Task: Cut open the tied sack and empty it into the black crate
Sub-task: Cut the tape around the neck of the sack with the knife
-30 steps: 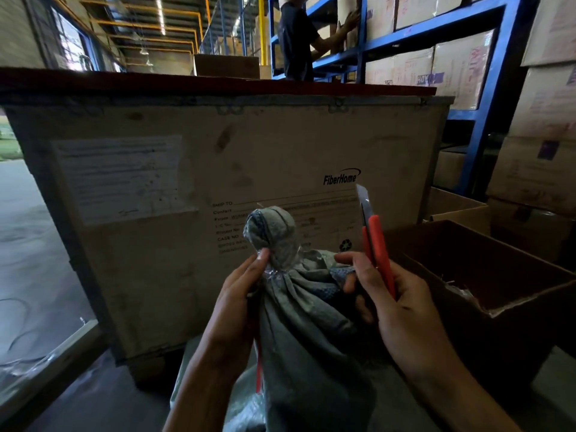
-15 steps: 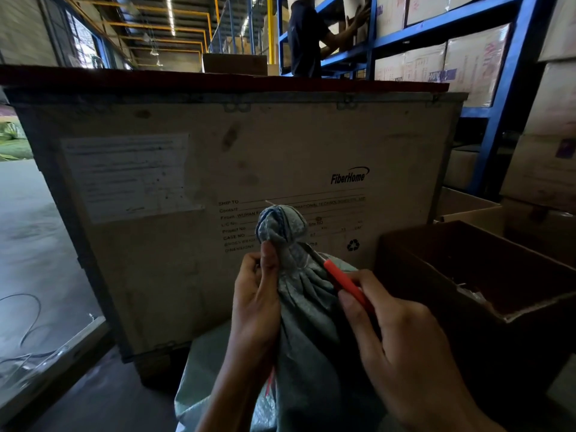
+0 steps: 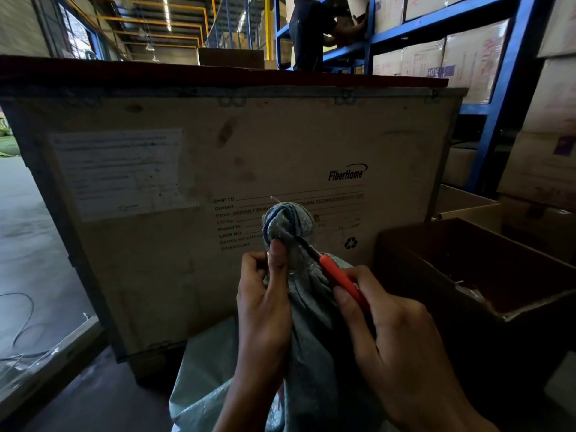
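- Up close, a person's left hand (image 3: 265, 302) grips the gathered neck of a grey woven sack (image 3: 307, 332), fingers wrapped around the fabric and the thumb pressed upright just under the bunched, tied top (image 3: 288, 224).
- Opposite it, the right hand (image 3: 396, 344) is closed around a red-handled utility knife (image 3: 338, 275), whose dark blade end touches the sack's neck just below the knot, angled up and to the left.
- The sack stands upright between the two forearms, low in the middle of the view, its lower part spreading out toward the bottom edge.
- A dark open box (image 3: 486, 275) sits just to the right of the sack, behind the right hand; whether it is the black crate cannot be told.
- A large wooden shipping case (image 3: 218, 157) printed "FiberHome" fills the background directly behind the sack, with a paper label (image 3: 121, 173) stuck to its left part.
- Blue steel shelving (image 3: 498, 98) loaded with cardboard cartons (image 3: 467, 63) rises at the right, where another person (image 3: 308, 32) reaches toward a shelf.
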Demonstrator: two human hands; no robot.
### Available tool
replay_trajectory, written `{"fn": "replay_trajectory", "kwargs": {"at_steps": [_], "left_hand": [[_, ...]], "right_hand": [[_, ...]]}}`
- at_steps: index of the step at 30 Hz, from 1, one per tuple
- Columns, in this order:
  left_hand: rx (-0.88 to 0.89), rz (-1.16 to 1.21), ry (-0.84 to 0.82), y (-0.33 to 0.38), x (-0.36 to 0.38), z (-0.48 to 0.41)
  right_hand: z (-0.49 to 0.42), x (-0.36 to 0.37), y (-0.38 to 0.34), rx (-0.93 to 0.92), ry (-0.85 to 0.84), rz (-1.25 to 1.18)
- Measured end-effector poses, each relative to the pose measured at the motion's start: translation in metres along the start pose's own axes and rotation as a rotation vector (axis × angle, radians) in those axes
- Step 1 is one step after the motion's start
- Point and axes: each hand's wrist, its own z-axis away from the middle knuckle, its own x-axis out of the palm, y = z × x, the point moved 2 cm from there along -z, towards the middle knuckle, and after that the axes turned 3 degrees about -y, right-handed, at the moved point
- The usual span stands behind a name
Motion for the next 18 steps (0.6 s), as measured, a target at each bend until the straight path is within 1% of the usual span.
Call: {"fn": "replay_trajectory", "kwargs": {"at_steps": [6,8,10,12,13,14,16,18], "left_hand": [[-0.007,0.028,0.047,0.001,-0.002,0.001],[-0.019,0.02,0.08,0.001,-0.006,-0.002],[-0.044,0.032,0.114,0.002,-0.015,-0.007],[-0.082,0.079,0.122,0.005,-0.025,-0.013],[-0.105,0.1,0.115,0.005,-0.03,-0.015],[-0.128,0.115,0.1,0.006,-0.034,-0.017],[-0.179,0.136,0.035,0.004,-0.035,-0.017],[-0.188,0.136,-0.06,0.001,-0.028,-0.014]], "right_hand": [[0.005,0.003,-0.004,0.047,-0.018,0.034],[0.008,0.005,0.0,0.073,-0.072,0.083],[0.01,0.002,0.009,0.105,-0.161,0.154],[0.01,-0.005,0.016,0.119,-0.232,0.132],[0.01,-0.009,0.019,0.137,-0.235,0.068],[0.009,-0.015,0.022,0.165,-0.192,-0.052],[0.006,-0.026,0.026,0.204,-0.037,-0.283],[0.001,-0.031,0.031,0.189,0.084,-0.401]]}}
